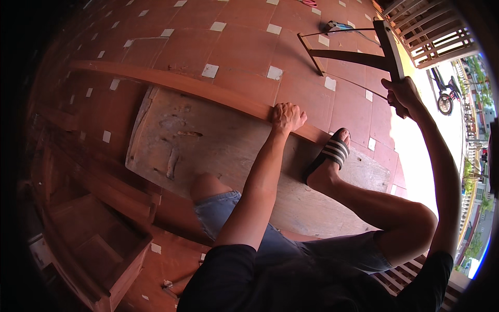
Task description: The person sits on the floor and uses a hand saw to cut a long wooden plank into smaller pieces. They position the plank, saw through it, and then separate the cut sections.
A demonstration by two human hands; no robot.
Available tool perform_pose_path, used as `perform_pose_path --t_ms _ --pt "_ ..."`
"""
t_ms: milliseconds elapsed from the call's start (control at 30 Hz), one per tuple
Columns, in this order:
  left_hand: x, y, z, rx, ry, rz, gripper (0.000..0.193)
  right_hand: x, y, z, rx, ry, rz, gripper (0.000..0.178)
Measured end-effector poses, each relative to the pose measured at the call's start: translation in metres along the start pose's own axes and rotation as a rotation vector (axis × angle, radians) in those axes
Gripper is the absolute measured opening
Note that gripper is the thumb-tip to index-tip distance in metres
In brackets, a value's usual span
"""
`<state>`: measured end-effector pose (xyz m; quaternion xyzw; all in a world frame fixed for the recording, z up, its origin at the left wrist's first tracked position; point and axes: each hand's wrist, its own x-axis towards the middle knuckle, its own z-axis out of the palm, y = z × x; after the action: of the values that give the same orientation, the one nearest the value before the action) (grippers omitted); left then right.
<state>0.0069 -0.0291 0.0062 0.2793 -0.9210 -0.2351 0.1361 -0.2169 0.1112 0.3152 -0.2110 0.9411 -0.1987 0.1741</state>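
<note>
A long reddish wooden plank [182,86] runs from the far left toward the right, along the far edge of a worn wooden board [223,135]. My left hand [287,117] is closed over the plank near its right end, knuckles up. Beside that hand, my foot in a dark striped slide sandal [333,152] rests at the plank's end. Raised at the right, my right hand [404,97] is wrapped round the end bar of a wooden frame saw [353,56]. The saw is apart from the plank, and its thin blade line stretches toward my right hand.
A blue power tool [339,26] lies on the tiled floor [244,47] behind the saw. Slatted wooden furniture [434,31] stands at the far right, with a motorbike [445,102] outside. Wooden furniture with an open box-like compartment [125,265] fills the lower left.
</note>
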Motion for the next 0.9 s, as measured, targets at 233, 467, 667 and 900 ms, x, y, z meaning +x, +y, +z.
perform_pose_path --t_ms 233,467,667,900 --pt "0.003 -0.069 -0.037 -0.124 0.095 0.392 0.047 -0.033 0.005 0.017 0.248 -0.078 -0.007 0.035" --pt "-0.017 -0.255 -0.196 0.149 0.020 0.092 0.091 -0.091 0.033 0.070 0.532 -0.045 -0.066 0.021" --pt "-0.019 -0.297 -0.215 0.300 -0.121 -0.011 0.088 -0.122 -0.033 0.160 0.967 -0.204 0.013 0.022" --pt "-0.013 -0.297 -0.212 0.258 -0.095 0.076 0.079 -0.141 -0.097 0.253 1.239 -0.291 -0.032 0.028"
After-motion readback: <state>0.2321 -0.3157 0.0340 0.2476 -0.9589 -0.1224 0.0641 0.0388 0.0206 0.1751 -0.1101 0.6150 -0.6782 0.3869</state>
